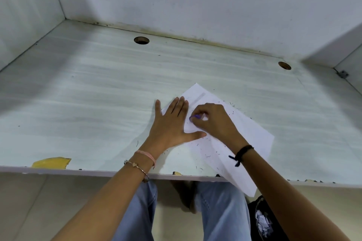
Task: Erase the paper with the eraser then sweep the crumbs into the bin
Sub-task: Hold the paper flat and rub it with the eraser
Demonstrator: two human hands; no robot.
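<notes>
Erasing step, by the look of it; the sweep is not yet started.

Right hand (pixel 211 121): grip closed tight, fingertips curled down and pinching a small purple eraser (pixel 195 117) against the paper (pixel 250 137), in the sheet's far-left part. Left hand (pixel 172 123): grip fully open and holding nothing. The fingers are straight and the palm is flat, pressing the sheet's left edge onto the bench (pixel 88 103), with the thumb splayed just beside the right hand.

The paper lies skewed on the right half of the bench. Its near corner hangs off the near edge.

How to do it well, my read:
- Use short strokes away from the flat hand, so the sheet pulls taut instead of buckling.
- Put the flat hand close to the rubbing spot.
- Use moderate pressure, since the sheet already shows creases.
- Watch the overhang, as crumbs (pixel 207 155) could slide off onto the floor.

Dark crumbs are scattered over the sheet, mostly near and right of the hands. A few lie on bare bench just left of the sheet and past its far-right edge.

Containers: one bin (pixel 262 221) with a dark liner, on the floor under the bench at near right, just below the overhanging corner. Inside are crumpled white scraps; I can't tell what else. It looks well placed for tipping the sheet straight in.
</notes>
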